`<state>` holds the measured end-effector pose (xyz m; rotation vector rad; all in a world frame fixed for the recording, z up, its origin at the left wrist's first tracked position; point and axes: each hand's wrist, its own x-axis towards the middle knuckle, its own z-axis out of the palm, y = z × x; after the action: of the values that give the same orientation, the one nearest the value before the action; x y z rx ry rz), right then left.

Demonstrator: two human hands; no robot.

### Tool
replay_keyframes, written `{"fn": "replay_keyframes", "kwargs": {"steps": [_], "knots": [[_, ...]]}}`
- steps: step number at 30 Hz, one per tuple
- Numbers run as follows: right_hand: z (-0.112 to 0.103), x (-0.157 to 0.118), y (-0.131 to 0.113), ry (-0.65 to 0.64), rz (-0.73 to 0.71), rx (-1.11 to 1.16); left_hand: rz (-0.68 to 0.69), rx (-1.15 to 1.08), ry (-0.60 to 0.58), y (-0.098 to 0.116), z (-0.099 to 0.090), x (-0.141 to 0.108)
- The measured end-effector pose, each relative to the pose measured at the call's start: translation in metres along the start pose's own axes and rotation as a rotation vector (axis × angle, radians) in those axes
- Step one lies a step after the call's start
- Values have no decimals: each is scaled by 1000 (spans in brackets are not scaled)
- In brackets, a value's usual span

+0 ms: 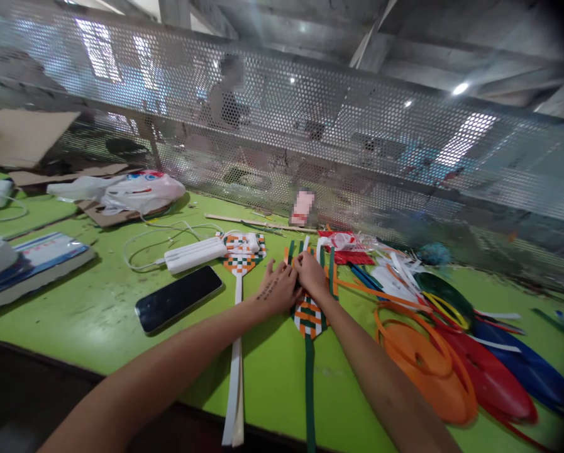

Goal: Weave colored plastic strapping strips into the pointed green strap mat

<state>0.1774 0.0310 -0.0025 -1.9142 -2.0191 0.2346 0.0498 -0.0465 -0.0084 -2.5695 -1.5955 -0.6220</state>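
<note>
- Two hands, head view: my left hand (pixel 280 286) and right hand (pixel 311 275) meet, fingers drawn in, over the upper part of the woven piece (pixel 309 318). Exact grip hidden, can't tell.
- Piece lies on the green table (pixel 107 321), right of the second woven piece (pixel 240 264).
- Lower checkered section looks done; loose strip ends (pixel 332 264) up top look unwoven.

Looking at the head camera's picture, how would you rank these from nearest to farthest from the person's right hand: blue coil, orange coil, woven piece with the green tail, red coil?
1. Woven piece: right at the right hand.
2. Orange coil: off to the right.
3. Red coil: just past the orange.
4. Blue coil: farthest right.
</note>
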Motion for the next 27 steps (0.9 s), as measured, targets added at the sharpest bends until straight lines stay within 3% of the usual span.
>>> {"fn": "replay_keyframes", "kwargs": {"steps": [27], "knots": [[5,1,10,101,-80,156,-5,20,25,-1,6,0]]}}
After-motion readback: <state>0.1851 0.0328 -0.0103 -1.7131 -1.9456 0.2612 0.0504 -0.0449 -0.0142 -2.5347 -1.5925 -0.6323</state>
